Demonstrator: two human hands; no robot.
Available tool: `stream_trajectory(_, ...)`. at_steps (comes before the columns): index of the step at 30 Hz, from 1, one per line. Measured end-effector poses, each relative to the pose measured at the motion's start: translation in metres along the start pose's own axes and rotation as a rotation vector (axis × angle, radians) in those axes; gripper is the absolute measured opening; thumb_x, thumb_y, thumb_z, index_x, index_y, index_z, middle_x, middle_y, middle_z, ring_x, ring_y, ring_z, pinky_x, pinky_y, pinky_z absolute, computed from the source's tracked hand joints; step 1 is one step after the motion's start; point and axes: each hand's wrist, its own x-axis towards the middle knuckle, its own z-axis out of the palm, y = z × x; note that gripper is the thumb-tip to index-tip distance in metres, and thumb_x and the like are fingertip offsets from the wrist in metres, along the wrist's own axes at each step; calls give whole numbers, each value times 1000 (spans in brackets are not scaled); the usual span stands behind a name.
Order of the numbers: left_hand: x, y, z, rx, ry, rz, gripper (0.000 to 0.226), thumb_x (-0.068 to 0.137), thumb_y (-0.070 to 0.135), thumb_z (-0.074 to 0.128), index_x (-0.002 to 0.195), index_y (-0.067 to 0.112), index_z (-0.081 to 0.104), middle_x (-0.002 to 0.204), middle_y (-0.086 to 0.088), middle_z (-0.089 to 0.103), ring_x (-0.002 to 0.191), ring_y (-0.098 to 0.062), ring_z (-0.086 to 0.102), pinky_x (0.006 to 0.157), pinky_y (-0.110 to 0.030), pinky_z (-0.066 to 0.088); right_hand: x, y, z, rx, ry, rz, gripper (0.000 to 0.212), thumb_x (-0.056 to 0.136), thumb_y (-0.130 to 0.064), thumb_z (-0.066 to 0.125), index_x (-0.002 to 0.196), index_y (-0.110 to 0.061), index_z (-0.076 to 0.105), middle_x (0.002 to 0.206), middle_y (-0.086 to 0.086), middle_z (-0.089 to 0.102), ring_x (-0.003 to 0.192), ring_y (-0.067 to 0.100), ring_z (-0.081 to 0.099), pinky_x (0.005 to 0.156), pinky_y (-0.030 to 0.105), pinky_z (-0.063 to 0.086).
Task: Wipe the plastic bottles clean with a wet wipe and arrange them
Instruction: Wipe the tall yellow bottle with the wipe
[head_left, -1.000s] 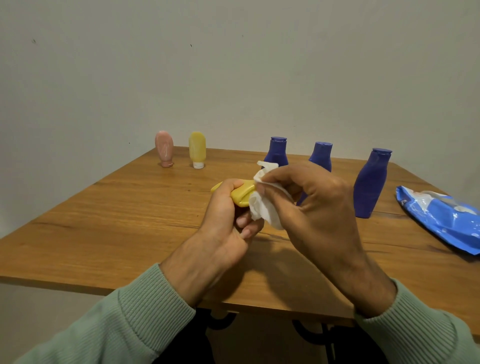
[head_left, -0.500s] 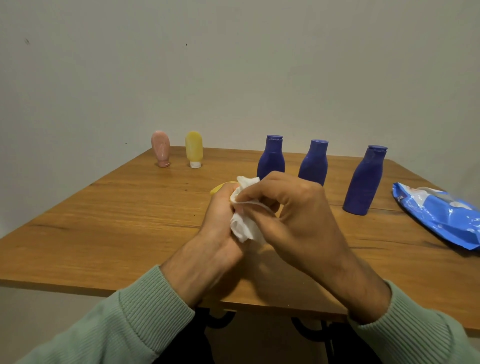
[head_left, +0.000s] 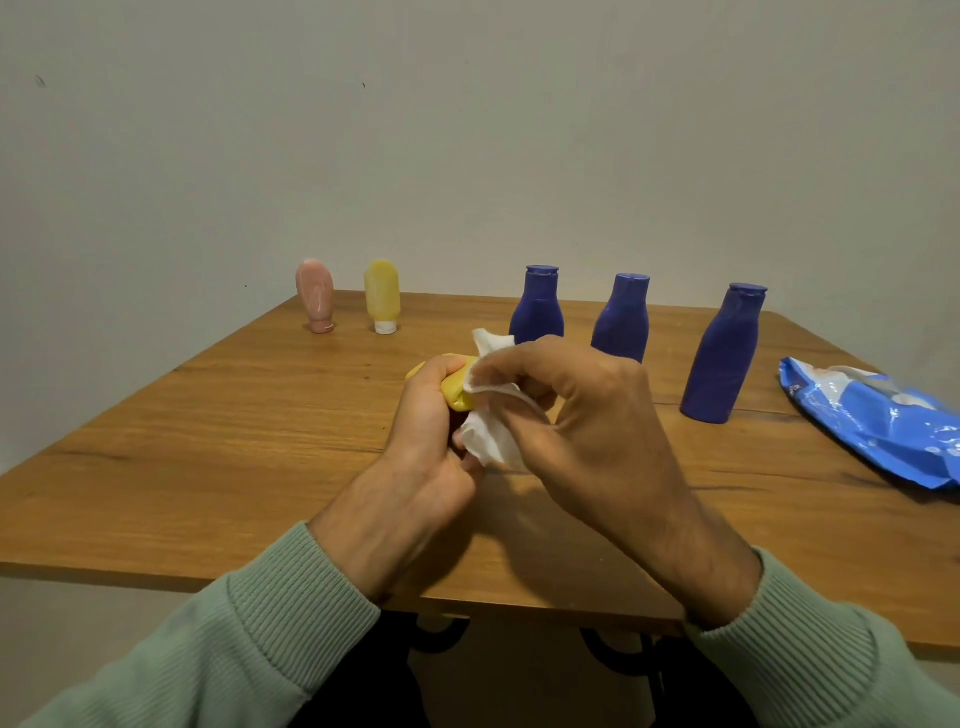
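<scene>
Well beyond the left grip (head_left: 426, 441) and off to its left, a pink bottle (head_left: 315, 296) and a yellow bottle (head_left: 382, 295) stand cap-down, side by side, on the bench (head_left: 208, 441). The left grip curls round a small yellow tube (head_left: 455, 397), held above the bench. The right grip (head_left: 576, 431) pinches a white wet wipe (head_left: 491, 431) against that tube. Beyond the right grip stand the left blue bottle (head_left: 536, 306), middle blue bottle (head_left: 621, 319) and right blue bottle (head_left: 722, 353), all upright. Far right of it lies a blue wipes pack (head_left: 878, 421).

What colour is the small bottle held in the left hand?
The small plastic bottle is yellow; head view.
</scene>
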Motion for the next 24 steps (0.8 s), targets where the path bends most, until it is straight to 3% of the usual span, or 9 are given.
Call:
stream_trajectory(2,-1,0,1,35,-14,30,26,88,24,57,66,11,59,56,1,51,43,-4,40,50,-13,39,1,4,-1,4,22,9,20,81,-11,70,101,-15,69,96,-3,68,85,0,58,80,9,47)
stream_trajectory(4,-3,1,4,91,-6,74,35,94,25,50,62,10,54,43,2,43,29,-3,32,28,-13,26,3,8,-2,-11,65,29,19,81,-12,71,101,-14,70,96,-2,68,83,1,59,78,9,47)
stream_trajectory(9,-4,0,4,99,15,58,33,96,29,49,70,9,53,44,2,43,29,-4,33,28,-13,24,1,11,3,-12,121,75,18,81,-11,71,98,-14,69,92,-3,66,80,-1,57,78,9,46)
stream_trajectory(13,-4,-2,5,-36,-33,-39,25,91,31,56,92,7,64,62,-7,65,50,-16,64,46,-24,51,-2,10,14,28,24,27,16,82,-12,71,98,-12,70,94,-2,68,85,3,60,79,13,49)
stream_trajectory(15,-2,-2,5,-64,-47,-52,27,91,33,58,98,7,65,67,-9,68,57,-21,69,51,-29,54,-2,10,18,38,3,16,16,82,-12,71,98,-12,70,95,-2,68,86,3,60,79,12,49)
stream_trajectory(18,3,1,2,-14,-16,-16,25,91,31,56,85,9,65,64,-5,65,52,-15,64,49,-25,51,2,13,20,44,38,27,15,82,-10,70,98,-11,70,94,-1,67,86,4,60,78,14,49)
stream_trajectory(21,6,2,2,93,35,55,31,93,29,51,68,13,56,47,3,49,32,-5,39,30,-15,31,7,15,19,55,117,72,14,83,-10,69,97,-10,70,91,0,66,84,6,60,76,18,51)
stream_trajectory(24,5,3,5,95,38,94,35,95,28,48,65,12,53,41,3,44,28,-4,33,26,-13,24,8,16,22,59,180,123,14,83,-10,70,96,-10,69,90,1,66,83,8,61,75,19,52)
